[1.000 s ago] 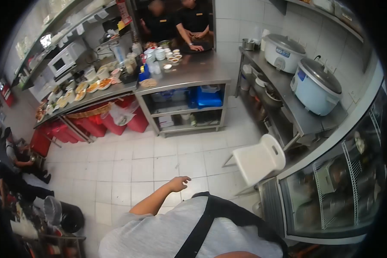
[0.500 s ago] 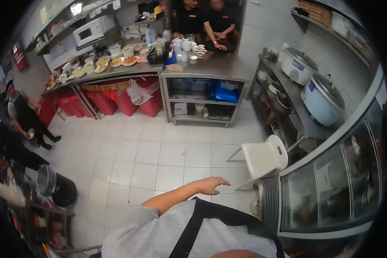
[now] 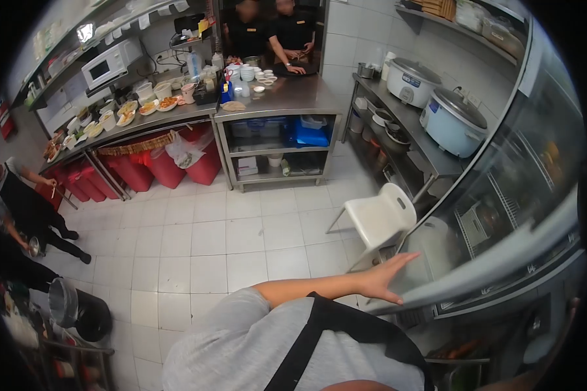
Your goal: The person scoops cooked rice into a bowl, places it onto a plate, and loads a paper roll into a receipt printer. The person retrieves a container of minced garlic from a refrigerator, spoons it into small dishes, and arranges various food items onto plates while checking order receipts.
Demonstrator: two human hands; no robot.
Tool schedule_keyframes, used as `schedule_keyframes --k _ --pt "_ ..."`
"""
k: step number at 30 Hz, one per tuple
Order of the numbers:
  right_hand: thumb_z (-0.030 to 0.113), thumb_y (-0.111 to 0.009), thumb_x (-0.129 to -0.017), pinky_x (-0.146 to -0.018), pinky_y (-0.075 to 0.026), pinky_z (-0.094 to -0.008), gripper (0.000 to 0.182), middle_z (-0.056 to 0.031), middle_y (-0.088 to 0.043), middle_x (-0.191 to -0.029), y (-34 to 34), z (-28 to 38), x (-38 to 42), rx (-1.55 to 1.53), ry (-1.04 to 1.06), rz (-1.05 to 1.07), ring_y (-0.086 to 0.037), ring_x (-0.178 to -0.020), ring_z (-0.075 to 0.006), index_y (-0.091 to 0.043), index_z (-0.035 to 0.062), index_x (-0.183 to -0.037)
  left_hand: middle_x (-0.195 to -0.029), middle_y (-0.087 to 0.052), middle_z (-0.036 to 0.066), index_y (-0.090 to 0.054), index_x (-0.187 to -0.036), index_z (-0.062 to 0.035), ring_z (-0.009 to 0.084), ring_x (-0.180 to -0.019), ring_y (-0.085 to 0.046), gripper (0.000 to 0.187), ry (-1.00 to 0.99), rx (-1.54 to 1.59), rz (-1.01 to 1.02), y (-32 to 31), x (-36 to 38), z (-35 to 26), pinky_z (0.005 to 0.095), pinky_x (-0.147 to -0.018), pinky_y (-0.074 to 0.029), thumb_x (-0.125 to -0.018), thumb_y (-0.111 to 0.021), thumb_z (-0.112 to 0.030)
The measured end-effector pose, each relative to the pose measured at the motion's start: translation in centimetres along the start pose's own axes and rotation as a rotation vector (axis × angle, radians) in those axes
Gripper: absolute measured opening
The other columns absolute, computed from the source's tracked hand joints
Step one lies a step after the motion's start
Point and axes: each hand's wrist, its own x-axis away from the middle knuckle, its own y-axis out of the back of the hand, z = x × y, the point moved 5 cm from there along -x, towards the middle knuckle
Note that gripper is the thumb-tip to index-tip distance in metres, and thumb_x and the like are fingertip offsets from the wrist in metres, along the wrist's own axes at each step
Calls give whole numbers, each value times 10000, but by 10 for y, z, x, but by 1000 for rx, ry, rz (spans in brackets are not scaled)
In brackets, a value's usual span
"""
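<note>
My left hand [image 3: 383, 279] reaches across my body to the right, fingers spread and nothing in them. Its fingertips are right at the pale lower frame of the glass fridge door [image 3: 430, 294]. The door stands swung out at an angle, with wire shelves and blurred contents showing through the glass. Of my right hand [image 3: 574, 304] only a small dim patch shows at the dark right edge; its fingers are not clear. Below the door, orange items [image 3: 460, 350] lie in a dark space.
A white plastic chair [image 3: 381, 218] stands just beyond my left hand. Two rice cookers [image 3: 455, 120] sit on the right counter. Ahead is a steel table [image 3: 290, 98] with bowls, two people behind it. More people [image 3: 29, 202] stand at left near a black bin [image 3: 88, 313].
My left hand has moved right, from over the floor to the fridge door, and its fingers have spread. The fridge door has swung outward. The view has turned to the right.
</note>
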Motion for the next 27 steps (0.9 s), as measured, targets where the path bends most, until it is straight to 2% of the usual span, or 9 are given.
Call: schedule_keyframes --k 4,8,14,17,18,19,20,22,27 --pt "192 -594 -787 -884 -400 -316 493 -143 -540 -1065 -24 -57 50 -230 -64 568 -529 -970 -216 -464 19 -1230 -1413 -225 173 -131 -1409 -60 316 -1304 -243 1090 21 -131 -304 10 2 22 395 -1061 -231 -597 -805 -334" --pt "169 -638 -749 -711 -458 -292 417 -88 -589 -911 -164 -85 104 -682 -657 960 -568 -761 -144 -532 6 -1118 -1379 -276 202 -180 -1383 -15 316 -1292 -269 1043 235 -242 -788 47 1 57 376 -1059 -242 -598 -801 -312" --pt "242 -665 -779 -568 -465 -277 449 -38 -594 -788 -319 -266 375 -680 -1115 1629 -560 -659 -124 -521 37 -1152 -1392 -257 237 -185 -1357 74 300 -1307 -239 733 234 -401 -1204 163 -26 162 354 -1074 -198 -846 -587 -265" --pt "263 -620 -825 -491 -410 -244 381 2 -530 -744 -386 -336 483 -1036 -1462 1161 -489 -594 -83 -519 59 -1130 -1349 -298 296 -305 -1286 125 373 -1279 -267 669 420 -813 -1272 213 -32 194 395 -1059 -204 -910 -452 -409" --pt "254 -614 -826 -550 -450 -285 419 -28 -573 -800 -391 -350 478 -731 -1462 988 -540 -659 -130 -504 45 -1172 -1282 -390 318 -387 -1233 138 394 -1221 -357 670 433 -934 -1290 229 -30 209 413 -1025 -256 -917 -411 -452" --pt "247 -611 -821 -753 -467 -340 484 -116 -601 -930 -402 -390 508 -304 -1043 860 -582 -865 -253 -467 23 -1224 -1073 -530 314 -488 -1083 156 387 -989 -501 666 415 -988 -1255 241 -41 204 439 -894 -346 -919 -388 -481" --pt "224 -606 -813 -946 -368 -367 544 -200 -543 -1116 -396 -394 490 -119 -948 790 -481 -1099 -353 -415 21 -1279 -953 -557 267 -518 -995 142 352 -858 -504 665 338 -1030 -1257 257 -42 214 425 -816 -378 -909 -396 -506" --pt "170 -575 -827 -1003 -309 -375 541 -220 -441 -1258 -396 -396 431 -65 -714 672 -391 -1202 -356 -383 30 -1312 -828 -593 199 -555 -859 100 266 -716 -502 641 191 -885 -1296 289 -45 232 392 -717 -416 -907 -399 -521" --pt "106 -524 -850 -1014 -301 -375 493 -224 -405 -1298 -422 -466 445 160 -496 637 -390 -1208 -350 -375 4 -1309 -923 -593 112 -536 -987 100 209 -816 -512 611 265 -789 -1332 348 5 295 330 -799 -420 -939 -324 -471"
